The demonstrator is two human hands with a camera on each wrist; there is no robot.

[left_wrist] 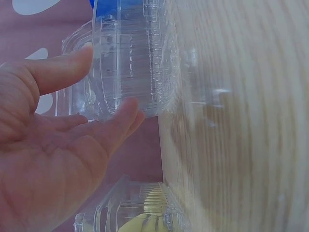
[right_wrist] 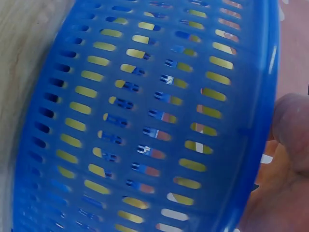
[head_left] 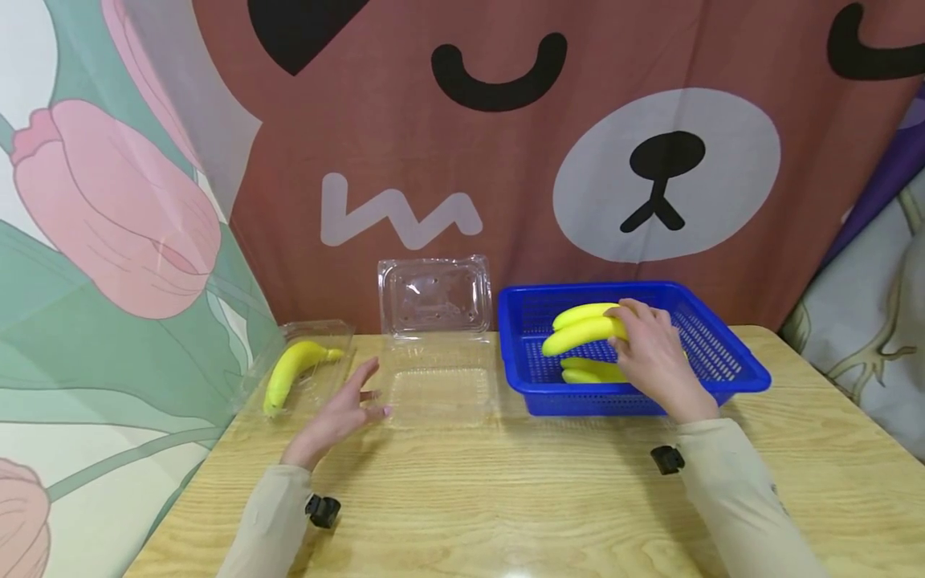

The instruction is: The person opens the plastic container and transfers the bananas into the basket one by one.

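Observation:
My right hand (head_left: 658, 357) grips yellow bananas (head_left: 584, 335) by one end, lifted inside the blue basket (head_left: 578, 404). Below them, more yellow bananas (head_left: 587, 371) lie on the basket floor. In the right wrist view the basket wall (right_wrist: 145, 111) covers most of the grip, and yellow shows through its slots. To the left, my left hand (head_left: 338, 419) is spread with nothing in it, its fingertips beside an open clear plastic clamshell box (head_left: 437, 417). The box's lid (head_left: 433, 297) stands upright at the back. In the left wrist view the thumb and fingers overlap the box (left_wrist: 125, 58).
Another clear box (head_left: 345, 331) at the table's left edge contains a single banana (head_left: 292, 373). Behind the wooden table (head_left: 499, 498) hangs a cloth (head_left: 506, 160) printed with a bear's face. The basket's rim stands above the table, right of the open box.

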